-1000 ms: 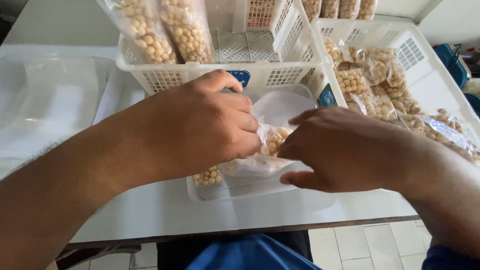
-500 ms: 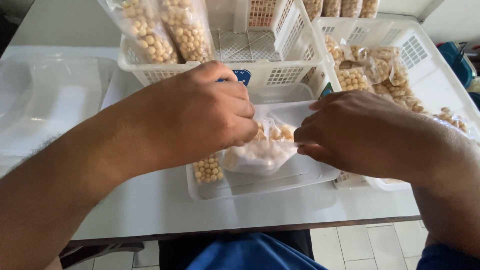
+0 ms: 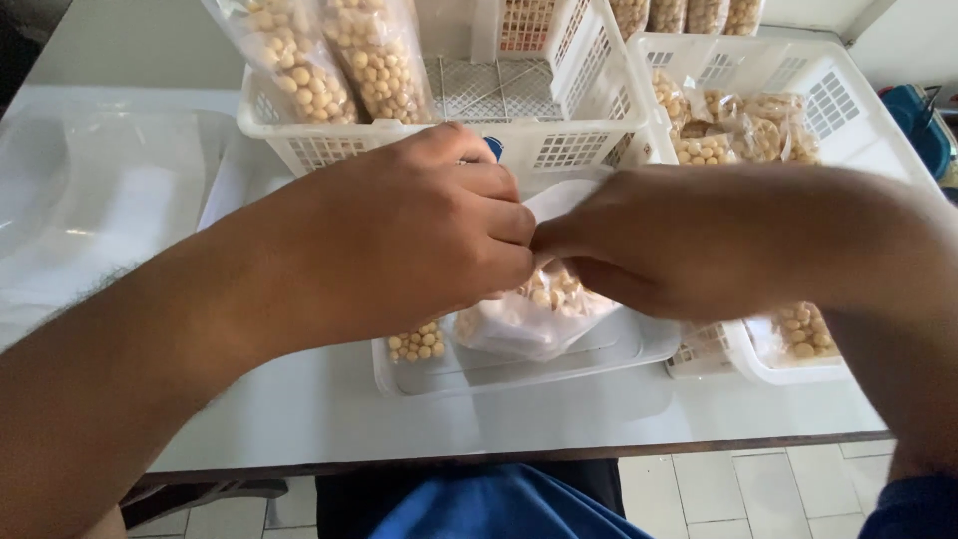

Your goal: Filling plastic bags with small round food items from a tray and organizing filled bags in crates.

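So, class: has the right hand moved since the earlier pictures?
Yes. The right hand has shifted left and up to meet the left hand, closer to the white basket.

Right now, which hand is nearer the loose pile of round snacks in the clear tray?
Left. The left hand hangs just above the pile; the right hand sits farther right, gripping the bag.

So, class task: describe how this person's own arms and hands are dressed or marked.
Both forearms are bare, with no sleeves in view. The left hand and right hand wear no gloves, and no rings, watch or bands show. Blue clothing shows below the table edge.
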